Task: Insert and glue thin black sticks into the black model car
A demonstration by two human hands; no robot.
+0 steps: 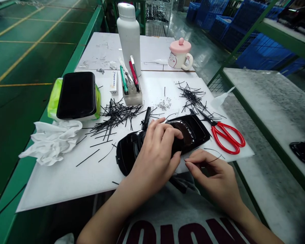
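A glossy black plastic part (193,130) lies across the front of the white board (66,176). My left hand (156,152) rests on top of it, fingers curled over its middle and gripping it. Just right of it, my right hand (213,171) pinches a thin black strip (213,160) between thumb and fingers near the board's front edge. Loose black strips (117,117) lie in a heap behind the part, and another heap of strips (193,96) sits further right.
Red-handled scissors (227,135) lie right of the part. Behind are a metal box of pens (130,91), a white bottle (129,34), a pink-lidded mug (180,54), a second black part on a green pack (77,95), and crumpled white tissue (51,140). Blue crates (259,51) stand at right.
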